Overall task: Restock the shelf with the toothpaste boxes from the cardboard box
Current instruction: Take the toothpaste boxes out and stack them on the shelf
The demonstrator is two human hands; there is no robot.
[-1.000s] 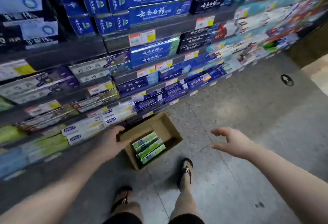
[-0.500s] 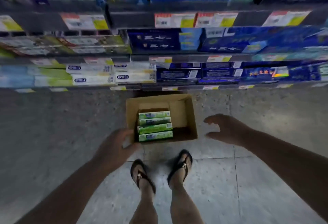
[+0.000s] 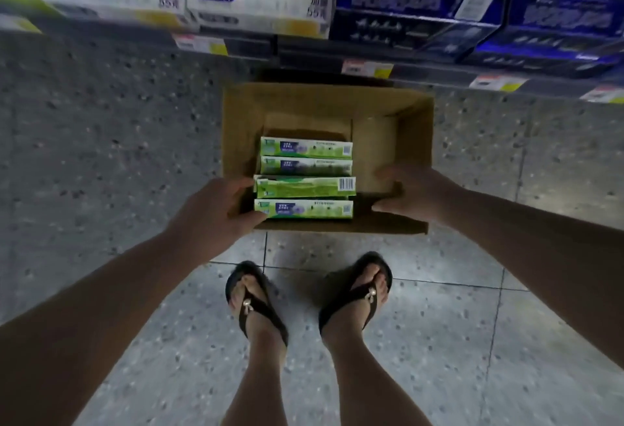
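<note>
Because the green toothpaste boxes [image 3: 305,177] lie stacked in the open cardboard box [image 3: 413,141] below the bottom shelf [image 3: 337,54], left hand [image 3: 212,212] and right hand [image 3: 413,194] flank them, fingers spread, gripping nothing yet.

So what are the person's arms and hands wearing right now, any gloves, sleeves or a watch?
Nothing visible: the left hand and right hand are bare, without gloves or rings that I can see. Both forearms are uncovered to the frame edge, with no sleeve, watch or band showing.
</note>
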